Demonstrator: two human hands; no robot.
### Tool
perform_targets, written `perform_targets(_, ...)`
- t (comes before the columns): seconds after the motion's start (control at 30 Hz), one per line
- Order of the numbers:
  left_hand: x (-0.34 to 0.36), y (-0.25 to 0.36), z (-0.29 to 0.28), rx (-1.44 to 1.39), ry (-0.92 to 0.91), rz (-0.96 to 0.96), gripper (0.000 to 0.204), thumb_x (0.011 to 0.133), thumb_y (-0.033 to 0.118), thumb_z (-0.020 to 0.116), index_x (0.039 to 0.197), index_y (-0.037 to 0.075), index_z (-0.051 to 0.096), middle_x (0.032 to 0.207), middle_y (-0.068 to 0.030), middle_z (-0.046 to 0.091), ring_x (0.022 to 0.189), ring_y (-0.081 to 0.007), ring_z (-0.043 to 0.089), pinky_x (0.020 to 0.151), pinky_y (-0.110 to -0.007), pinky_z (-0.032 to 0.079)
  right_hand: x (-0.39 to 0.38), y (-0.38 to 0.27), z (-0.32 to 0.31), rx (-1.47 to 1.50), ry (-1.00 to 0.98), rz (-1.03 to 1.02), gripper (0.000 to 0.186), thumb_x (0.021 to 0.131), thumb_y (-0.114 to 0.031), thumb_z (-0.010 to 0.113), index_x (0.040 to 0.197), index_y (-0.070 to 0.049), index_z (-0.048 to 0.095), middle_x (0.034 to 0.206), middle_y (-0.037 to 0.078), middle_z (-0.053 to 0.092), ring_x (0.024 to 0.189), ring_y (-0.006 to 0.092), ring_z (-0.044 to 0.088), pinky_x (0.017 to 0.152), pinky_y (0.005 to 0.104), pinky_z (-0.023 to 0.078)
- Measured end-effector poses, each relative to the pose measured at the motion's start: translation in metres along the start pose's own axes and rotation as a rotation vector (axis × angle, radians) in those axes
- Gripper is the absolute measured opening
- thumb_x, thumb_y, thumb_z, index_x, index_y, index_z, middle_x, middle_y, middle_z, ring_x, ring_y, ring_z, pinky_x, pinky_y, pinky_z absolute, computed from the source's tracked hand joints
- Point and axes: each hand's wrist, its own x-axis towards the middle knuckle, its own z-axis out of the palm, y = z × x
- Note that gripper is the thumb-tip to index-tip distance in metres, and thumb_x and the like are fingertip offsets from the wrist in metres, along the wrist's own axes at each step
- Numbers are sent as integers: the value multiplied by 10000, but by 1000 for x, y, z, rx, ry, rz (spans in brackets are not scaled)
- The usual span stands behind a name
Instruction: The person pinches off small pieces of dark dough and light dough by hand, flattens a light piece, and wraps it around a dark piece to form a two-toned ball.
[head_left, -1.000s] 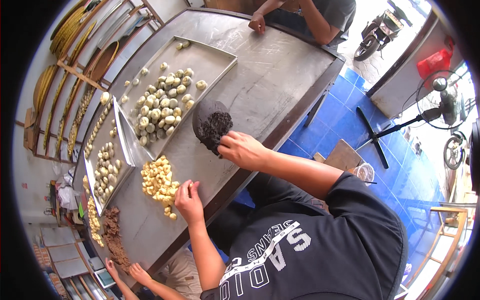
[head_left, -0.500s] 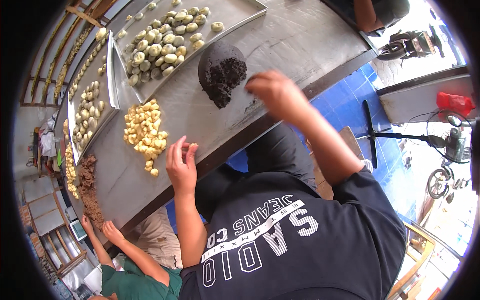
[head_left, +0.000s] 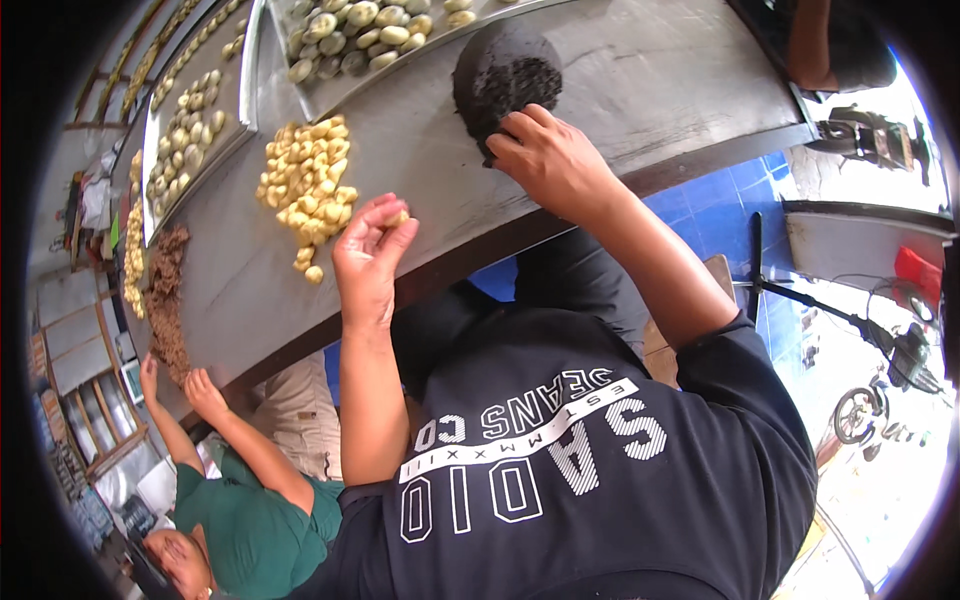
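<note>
My left hand is closed around a small pale yellow dough piece, most of it hidden by the fingers. Beside it on the metal table lies a heap of yellow dough pieces. My right hand has its bent fingers pressed together on the near, crumbly side of a dark, almost black mound of paste. The fingertips pinch at the paste there; how much they hold is hidden.
Trays of round, pale, filled dough balls and smaller ones stand farther back. A strip of brown paste lies on the left, where a co-worker in green works. Another person's arm shows at the far right.
My right hand has come from beside the dark mound onto its crumbly edge. My left hand has turned, showing more of its palm and the dough piece. The view has shifted.
</note>
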Motion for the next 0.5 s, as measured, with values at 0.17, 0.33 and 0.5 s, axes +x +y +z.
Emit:
perform_targets(0.17, -6, 18, -1, 983, -141, 568, 321, 963, 106, 885, 1266, 31, 810, 1198, -104, 775, 1084, -301, 752, 959, -386, 608, 18, -20, 9, -108, -157, 88, 120, 934, -185, 773, 969, -103, 693, 1025, 51, 666, 1036, 275, 664, 887, 417, 614)
perform_targets(0.33, -14, 10, 1, 818, -26, 223, 326, 945, 181, 894, 1245, 71, 826, 1249, -116, 788, 1126, -345, 710, 1014, -469, 572, 15, -19, 29, -128, -90, -33, 122, 917, -217, 788, 977, -125, 734, 1051, 48, 709, 1060, 252, 686, 898, 405, 609)
perform_targets(0.5, -17, 9, 8, 1062, -43, 576, 275, 933, 149, 898, 1182, 60, 823, 1194, -74, 824, 1073, -326, 731, 945, -452, 594, -24, 4, -6, 259, -92, -54, 200, 854, -172, 877, 997, -108, 752, 1090, 57, 708, 1086, 306, 695, 944, 443, 605)
